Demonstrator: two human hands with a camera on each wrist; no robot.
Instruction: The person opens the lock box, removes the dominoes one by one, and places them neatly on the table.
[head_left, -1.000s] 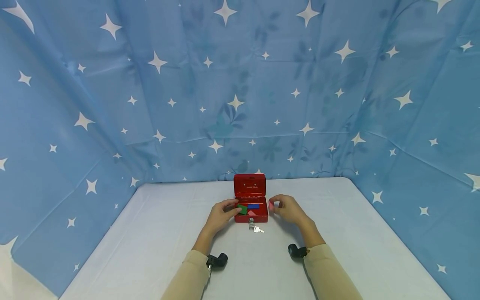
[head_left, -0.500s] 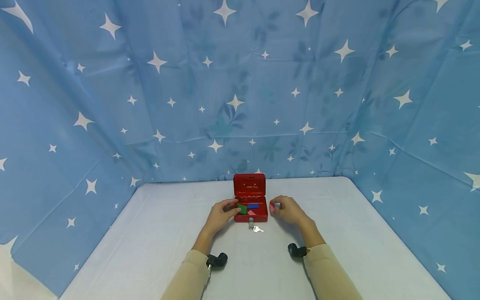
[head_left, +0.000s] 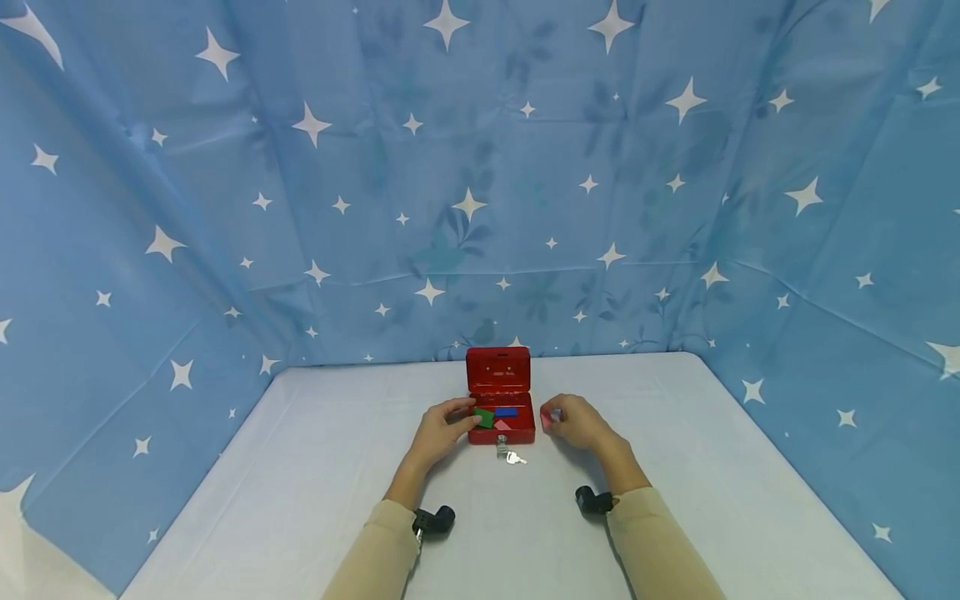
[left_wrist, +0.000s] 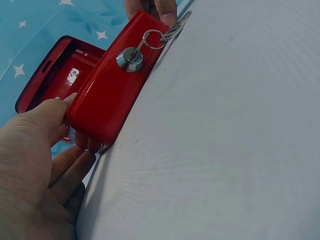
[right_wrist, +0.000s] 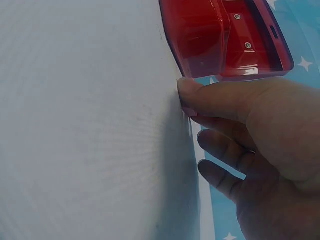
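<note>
A red metal cash box (head_left: 519, 438) stands on the table with its lid (head_left: 498, 371) raised. Inside lie a green piece (head_left: 483, 418), a blue piece (head_left: 506, 412) and a pink piece (head_left: 502, 426), all flat. My left hand (head_left: 437, 432) holds the box's left side, thumb at the rim and fingers along the outer wall. Just right of the box, my right hand (head_left: 579, 421) pinches a small pink piece (right_wrist: 190, 111) between thumb and forefinger, low over the table. Most of that piece is hidden by the fingers in the right wrist view.
A key sits in the front lock (left_wrist: 130, 60), with a ring and another key (head_left: 516, 458) hanging from it. White cloth covers the table (head_left: 300, 500). A blue star-patterned curtain (head_left: 360, 250) rises behind and along both sides.
My right hand has shifted slightly to the right and down with the pink piece, a little farther from the box. The left hand and the box have stayed in place.
</note>
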